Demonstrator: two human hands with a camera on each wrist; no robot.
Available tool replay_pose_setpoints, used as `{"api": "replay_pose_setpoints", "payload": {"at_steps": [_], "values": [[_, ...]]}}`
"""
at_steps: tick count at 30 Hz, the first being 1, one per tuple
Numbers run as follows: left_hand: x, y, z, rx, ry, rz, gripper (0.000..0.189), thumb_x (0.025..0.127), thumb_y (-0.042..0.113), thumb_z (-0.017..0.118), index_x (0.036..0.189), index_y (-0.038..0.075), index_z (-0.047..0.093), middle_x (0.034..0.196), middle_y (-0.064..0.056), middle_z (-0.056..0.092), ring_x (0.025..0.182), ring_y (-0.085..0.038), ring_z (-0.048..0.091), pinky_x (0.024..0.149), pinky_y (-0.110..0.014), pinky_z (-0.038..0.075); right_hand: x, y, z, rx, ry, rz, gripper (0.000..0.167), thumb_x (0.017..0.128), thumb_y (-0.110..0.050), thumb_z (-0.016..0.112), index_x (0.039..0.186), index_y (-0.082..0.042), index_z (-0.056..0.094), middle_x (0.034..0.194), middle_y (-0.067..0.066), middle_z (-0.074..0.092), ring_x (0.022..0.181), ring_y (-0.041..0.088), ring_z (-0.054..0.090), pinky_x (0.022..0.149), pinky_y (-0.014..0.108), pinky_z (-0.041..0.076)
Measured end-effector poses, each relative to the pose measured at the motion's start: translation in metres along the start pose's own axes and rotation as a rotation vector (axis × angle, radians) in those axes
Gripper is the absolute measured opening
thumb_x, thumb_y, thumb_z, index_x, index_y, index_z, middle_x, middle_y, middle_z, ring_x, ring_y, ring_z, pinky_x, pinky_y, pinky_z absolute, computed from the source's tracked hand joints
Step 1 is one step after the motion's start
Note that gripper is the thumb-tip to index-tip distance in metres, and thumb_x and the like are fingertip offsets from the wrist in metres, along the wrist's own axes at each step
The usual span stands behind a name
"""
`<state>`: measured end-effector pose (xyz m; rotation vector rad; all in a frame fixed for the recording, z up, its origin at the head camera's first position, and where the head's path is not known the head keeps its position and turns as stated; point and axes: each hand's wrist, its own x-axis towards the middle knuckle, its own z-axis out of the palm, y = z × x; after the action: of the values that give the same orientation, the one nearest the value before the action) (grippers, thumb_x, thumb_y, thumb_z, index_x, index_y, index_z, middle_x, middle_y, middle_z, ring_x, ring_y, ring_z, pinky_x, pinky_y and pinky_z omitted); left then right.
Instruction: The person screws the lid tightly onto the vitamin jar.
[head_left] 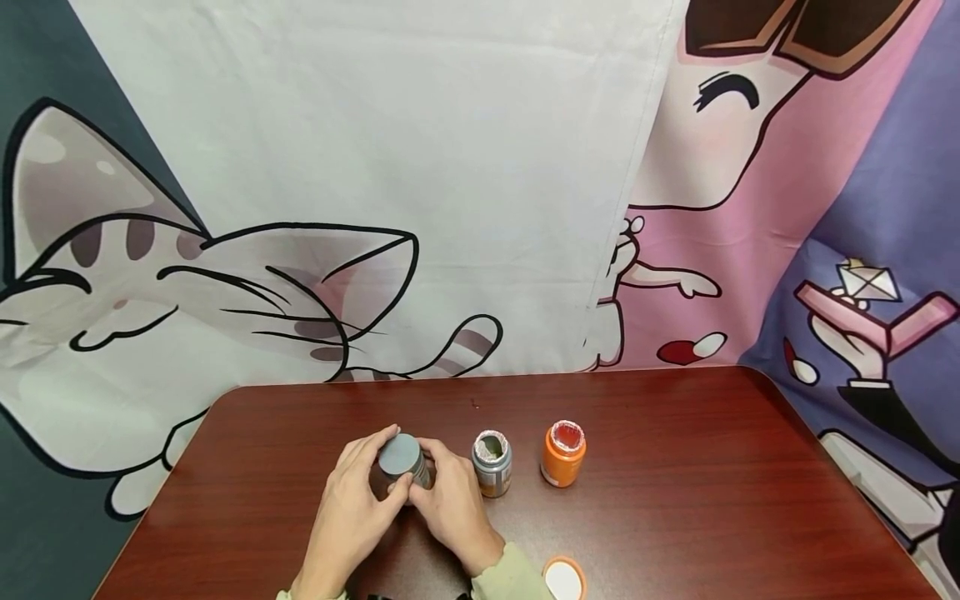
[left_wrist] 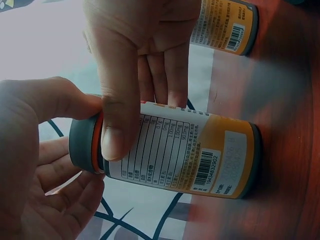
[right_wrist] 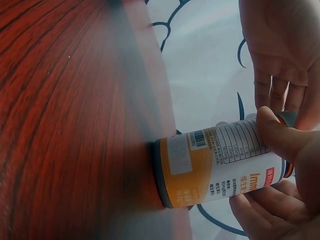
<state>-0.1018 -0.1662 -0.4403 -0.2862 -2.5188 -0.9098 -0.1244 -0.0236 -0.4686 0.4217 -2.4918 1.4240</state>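
A pill bottle (left_wrist: 160, 150) stands upright on the table, with a white and orange label and a dark base. Its grey-green cap (head_left: 400, 454) sits at the top, an orange band showing just under it in the left wrist view. My left hand (head_left: 345, 508) grips the cap between thumb and fingers. On the other side my right hand (head_left: 453, 508) holds the bottle's upper body, its thumb pressed across the label. To the right stands a grey bottle (head_left: 492, 479) without a cap, its mouth ragged with whitish seal remains.
An orange bottle (head_left: 562, 467), also uncapped and with a ragged rim, stands farther right. Near the front edge lies an orange-rimmed cap (head_left: 564, 580), white inside up. A printed cloth (head_left: 420, 150) hangs behind the brown wooden table (head_left: 697, 492).
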Motion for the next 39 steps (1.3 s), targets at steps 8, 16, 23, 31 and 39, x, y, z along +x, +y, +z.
{"api": "replay_pose_setpoints", "payload": {"at_steps": [8,16,23,31,39], "values": [[0.0000,-0.0011,-0.0015,-0.007,-0.014,0.035,0.067,0.075,0.009,0.085,0.138,0.011,0.060,0.130,-0.005,0.065,0.117,-0.019,0.058,0.086,-0.044,0.052,0.0000,0.0017,0.0006,0.025,-0.003,0.004,0.047,0.076,-0.012,0.084,0.121,-0.010,0.070,0.103,0.000,0.076,0.091,0.004,0.069,0.078,0.025,0.055],[0.0000,-0.0011,-0.0013,-0.006,-0.042,0.039,0.070,0.077,0.007,0.081,0.142,0.013,0.057,0.136,-0.002,0.061,0.123,-0.017,0.054,0.093,-0.037,0.045,0.0003,0.0014,-0.0010,0.035,-0.012,0.001,0.045,0.079,-0.010,0.081,0.122,-0.009,0.069,0.103,0.002,0.076,0.092,0.005,0.069,0.078,0.027,0.056],[-0.0008,-0.0015,-0.0012,-0.001,-0.043,0.059,0.071,0.076,0.004,0.078,0.143,0.011,0.055,0.138,-0.001,0.060,0.125,-0.017,0.053,0.096,-0.027,0.040,-0.0001,0.0010,-0.0011,0.048,-0.027,0.012,0.044,0.080,-0.010,0.082,0.122,-0.009,0.068,0.103,0.003,0.075,0.093,0.007,0.070,0.078,0.029,0.057],[-0.0012,-0.0009,-0.0005,-0.021,-0.064,0.048,0.075,0.076,0.002,0.076,0.147,0.012,0.052,0.141,-0.001,0.057,0.127,-0.016,0.051,0.099,-0.019,0.035,-0.0003,0.0016,-0.0009,0.060,-0.032,0.018,0.044,0.080,-0.011,0.083,0.122,-0.009,0.068,0.103,0.004,0.076,0.094,0.008,0.070,0.080,0.031,0.057],[-0.0012,0.0008,-0.0012,-0.028,-0.030,0.014,0.078,0.080,0.014,0.082,0.149,0.014,0.047,0.145,-0.007,0.052,0.130,-0.027,0.051,0.097,-0.049,0.045,0.0001,0.0016,0.0009,0.057,0.003,0.010,0.047,0.077,-0.016,0.086,0.120,-0.010,0.070,0.105,-0.001,0.075,0.093,0.004,0.069,0.080,0.029,0.057]]}}
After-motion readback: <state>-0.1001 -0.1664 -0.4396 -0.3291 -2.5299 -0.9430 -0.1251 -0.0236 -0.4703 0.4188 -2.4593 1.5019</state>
